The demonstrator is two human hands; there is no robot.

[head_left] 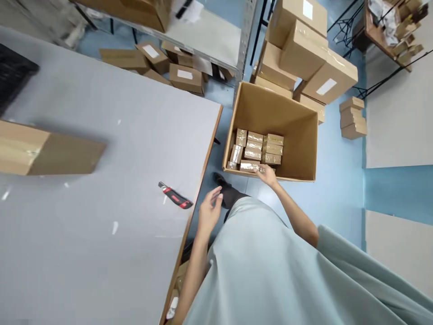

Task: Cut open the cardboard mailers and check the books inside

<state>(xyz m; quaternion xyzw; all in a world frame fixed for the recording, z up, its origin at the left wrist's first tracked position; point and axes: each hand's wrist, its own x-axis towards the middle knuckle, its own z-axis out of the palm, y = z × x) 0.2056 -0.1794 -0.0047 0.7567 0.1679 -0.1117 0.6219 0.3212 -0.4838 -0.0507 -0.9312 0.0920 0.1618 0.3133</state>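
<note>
My right hand reaches over the near wall of a large open carton, its fingers closed on a small cardboard box at that wall. The hand and the wall hide much of this small box. Several small taped boxes lie in rows and stacks on the left side of the carton's bottom. My left hand hangs near the table edge with its fingers apart and nothing in them. Closest to it on the grey table lies a red and black utility knife.
A brown cardboard box and a black keyboard sit on the table's left. Cartons are stacked behind the large carton. A metal shelf stands at the back, with boxes under it. Small boxes stand by the right wall.
</note>
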